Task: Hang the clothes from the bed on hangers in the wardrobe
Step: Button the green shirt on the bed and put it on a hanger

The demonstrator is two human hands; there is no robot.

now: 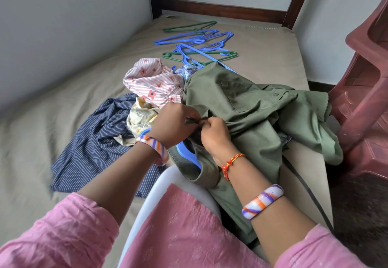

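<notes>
- Between the two sets of fingers, at the near edge of the bed (63,103), sits the front opening of an olive green shirt (252,108); both hands pinch its fabric there, seemingly working a button, though the spot itself is too small to tell.
- Left hand (174,123) has its fingers (192,113) curled onto the cloth; right hand (215,134) has its fingers (206,121) curled onto the facing edge, the two hands nearly touching.
- Just below the fingers a blue hanger (185,152) shows inside the shirt's collar, so I judge this garment is on its hanger but not yet carried to the wardrobe, which is not in view.
- Left of the fingers lie a navy striped garment (94,137), a pale yellow printed piece (140,114) and a pink floral striped one (151,80), none on hangers.
- Beyond the fingers, spare blue and green hangers (199,45) lie loose on the bed; most of the task looks left to do.
</notes>
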